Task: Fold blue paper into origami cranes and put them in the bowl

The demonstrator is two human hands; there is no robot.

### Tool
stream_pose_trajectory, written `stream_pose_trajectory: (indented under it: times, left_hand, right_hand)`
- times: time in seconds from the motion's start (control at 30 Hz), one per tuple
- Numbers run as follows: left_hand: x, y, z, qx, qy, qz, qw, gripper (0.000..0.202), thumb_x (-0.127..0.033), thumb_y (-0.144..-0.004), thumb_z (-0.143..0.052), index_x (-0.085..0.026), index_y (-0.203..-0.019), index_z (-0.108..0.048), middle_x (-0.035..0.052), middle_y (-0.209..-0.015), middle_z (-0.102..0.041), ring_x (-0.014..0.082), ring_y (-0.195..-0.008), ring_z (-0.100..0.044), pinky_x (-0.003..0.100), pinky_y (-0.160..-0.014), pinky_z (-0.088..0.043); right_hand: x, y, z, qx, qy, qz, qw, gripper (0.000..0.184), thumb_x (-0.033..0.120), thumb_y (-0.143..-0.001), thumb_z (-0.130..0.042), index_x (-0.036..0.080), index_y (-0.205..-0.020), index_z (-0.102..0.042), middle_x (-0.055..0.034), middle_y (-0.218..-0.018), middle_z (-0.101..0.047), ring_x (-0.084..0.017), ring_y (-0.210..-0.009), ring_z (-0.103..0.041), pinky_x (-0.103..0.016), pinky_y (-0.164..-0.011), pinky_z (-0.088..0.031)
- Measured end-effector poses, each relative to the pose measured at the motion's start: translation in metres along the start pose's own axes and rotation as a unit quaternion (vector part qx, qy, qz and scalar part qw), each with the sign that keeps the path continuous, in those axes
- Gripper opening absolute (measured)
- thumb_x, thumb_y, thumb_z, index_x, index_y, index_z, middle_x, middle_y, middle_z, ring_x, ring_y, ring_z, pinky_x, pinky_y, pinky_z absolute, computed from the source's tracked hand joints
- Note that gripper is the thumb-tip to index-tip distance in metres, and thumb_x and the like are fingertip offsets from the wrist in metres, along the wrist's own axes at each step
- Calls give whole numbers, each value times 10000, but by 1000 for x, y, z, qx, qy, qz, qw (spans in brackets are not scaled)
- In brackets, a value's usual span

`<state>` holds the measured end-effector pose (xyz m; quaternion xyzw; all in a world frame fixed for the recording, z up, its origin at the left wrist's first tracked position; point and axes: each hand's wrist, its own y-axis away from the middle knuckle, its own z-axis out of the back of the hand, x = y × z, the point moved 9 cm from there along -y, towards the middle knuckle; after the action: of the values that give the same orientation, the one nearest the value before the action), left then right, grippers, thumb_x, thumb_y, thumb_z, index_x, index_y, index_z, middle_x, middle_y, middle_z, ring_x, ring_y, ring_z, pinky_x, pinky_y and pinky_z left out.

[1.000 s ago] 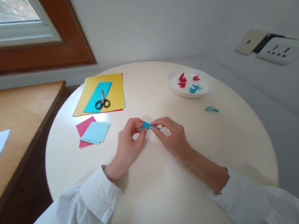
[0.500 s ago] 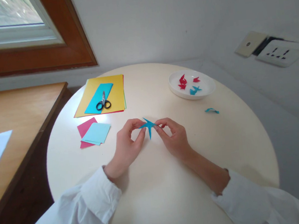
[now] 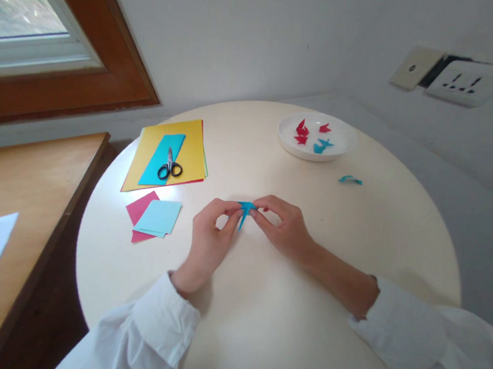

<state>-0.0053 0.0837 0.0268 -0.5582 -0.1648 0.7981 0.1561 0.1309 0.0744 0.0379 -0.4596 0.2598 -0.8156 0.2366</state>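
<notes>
Small bright-blue folded paper piece with pointed arms [image 3: 247, 207], held between both hands at the middle of the round off-white table [image 3: 270, 323]. Fingertips cover its left and right ends; full outline hard to read, probably star-like. One narrow point shows, slanting near and left. Contact with tabletop: cannot tell.

Left hand [image 3: 212, 229]: thumb and index finger pinched on the left end, wrist angled far and right, other fingers mostly hidden. Right hand [image 3: 287, 226]: fingers likewise pinched on the right end, forearm angled far and left. White cloth sleeves [image 3: 156, 332] cut off at the near edge.

Far right: shallow white round dish [image 3: 291, 151] with red and blue folded papers [image 3: 301, 132], some overlapping. Far left: black-handled metal scissors [image 3: 170, 169], partly covering a blue paper strip [image 3: 150, 172].
</notes>
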Motion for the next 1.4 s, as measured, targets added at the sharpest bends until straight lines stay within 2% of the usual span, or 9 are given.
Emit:
stream_pose_trajectory:
  times: [0.23, 0.37, 0.57, 0.7, 0.83, 1.0, 1.17, 1.3, 1.4]
  left_hand:
    - [-4, 0, -1, 12, -21, 13, 1000, 73, -186, -782, -551, -184, -743, -614, 7, -668, -591, 128, -638, -548, 250, -587, -437]
    - [-4, -1, -1, 17, -35, 19, 999, 73, -169, -778, -539, -188, -719, -577, 6, -675, -579, 130, -653, -542, 253, -603, -437]
    - [-12, -3, 8, -28, -71, -5, 997, 34, -213, -782, -586, -190, -758, -579, 4, -697, -573, 124, -652, -509, 252, -619, -430]
    - [-13, -2, 2, 6, -92, 4, 996, 117, -254, -819, -547, -178, -743, -592, 16, -688, -622, 128, -635, -529, 257, -615, -432]
    - [-8, 0, -5, 36, -86, 23, 995, 132, -300, -775, -614, -173, -804, -635, 40, -759, -678, 145, -672, -575, 264, -627, -456]
    - [-5, 2, -8, 44, -88, 30, 995, 93, -242, -782, -575, -183, -805, -644, 33, -747, -691, 145, -654, -583, 263, -613, -458]
    - [6, -2, -1, 10, 8, 92, 996, 129, -285, -785, -573, -177, -761, -641, 23, -669, -653, 137, -617, -564, 254, -580, -445]
    - [23, -3, -4, 14, 133, 182, 974, 184, -341, -755, -614, -162, -724, -642, 5, -614, -599, 117, -583, -534, 242, -570, -435]
    - [31, -1, -8, 16, 194, 222, 955, 198, -345, -736, -632, -148, -716, -646, -4, -591, -572, 104, -579, -511, 239, -586, -427]
  right_hand:
    - [2, 0, -1, 7, 12, 15, 1000, 76, 202, -836, -550, 201, -810, -621, -29, -752, -682, -153, -706, -628, -276, -660, -498]
    - [-5, 1, -2, 12, -3, -28, 1000, 74, 217, -821, -558, 204, -782, -620, -17, -738, -681, -145, -680, -617, -272, -642, -488]
    - [-15, -2, 2, 0, -7, -100, 995, 100, 204, -777, -574, 197, -680, -595, 12, -641, -648, -120, -582, -573, -239, -560, -442]
    - [-16, -3, 4, -1, 3, -116, 993, 122, 199, -773, -566, 192, -651, -575, 20, -615, -627, -109, -553, -544, -232, -537, -419]
    - [-11, -4, 4, -1, 24, -90, 996, 134, 184, -771, -547, 198, -638, -548, 22, -599, -608, -110, -547, -529, -232, -532, -418]
    - [4, -3, 3, -12, 79, -3, 997, 112, 165, -781, -532, 208, -678, -535, 2, -632, -611, -129, -585, -550, -255, -573, -450]
    - [17, -2, 5, -3, 56, 33, 998, 46, 225, -827, -539, 212, -792, -567, -18, -721, -647, -148, -676, -594, -276, -618, -480]
    - [14, -3, 12, -15, 26, 4, 1000, 115, 223, -869, -472, 209, -862, -585, -34, -799, -675, -143, -713, -617, -277, -651, -495]
    - [5, -2, 10, -11, 0, -31, 999, 122, 199, -854, -479, 207, -915, -584, -10, -743, -669, -121, -634, -618, -246, -612, -491]
